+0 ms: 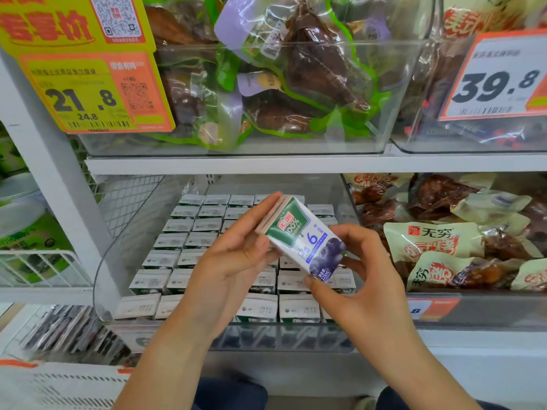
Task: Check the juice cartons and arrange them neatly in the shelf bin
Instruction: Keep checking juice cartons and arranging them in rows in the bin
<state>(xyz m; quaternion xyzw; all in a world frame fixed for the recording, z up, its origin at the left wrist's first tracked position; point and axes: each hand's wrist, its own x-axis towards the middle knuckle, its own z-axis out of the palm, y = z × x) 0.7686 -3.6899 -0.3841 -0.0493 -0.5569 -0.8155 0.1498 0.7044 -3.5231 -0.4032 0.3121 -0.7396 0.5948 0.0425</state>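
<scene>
Holding a juice carton (pixel 302 238) tilted above the clear shelf bin (pixel 118 247), the left hand (pixel 236 255) gripped its upper end; the right hand (pixel 364 270) pinched its lower, nearer end; rows of upright cartons (pixel 177 258) filled the bin beneath.

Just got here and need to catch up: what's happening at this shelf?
A person is checking juice cartons. Both hands hold one carton up in front of the shelf, tilted, its printed face toward the camera: the left hand grips its upper end, the right hand pinches its lower end. Below and behind it, the clear bin holds the other cartons, standing in tidy rows. Neighbouring bins hold bagged snacks.
</scene>
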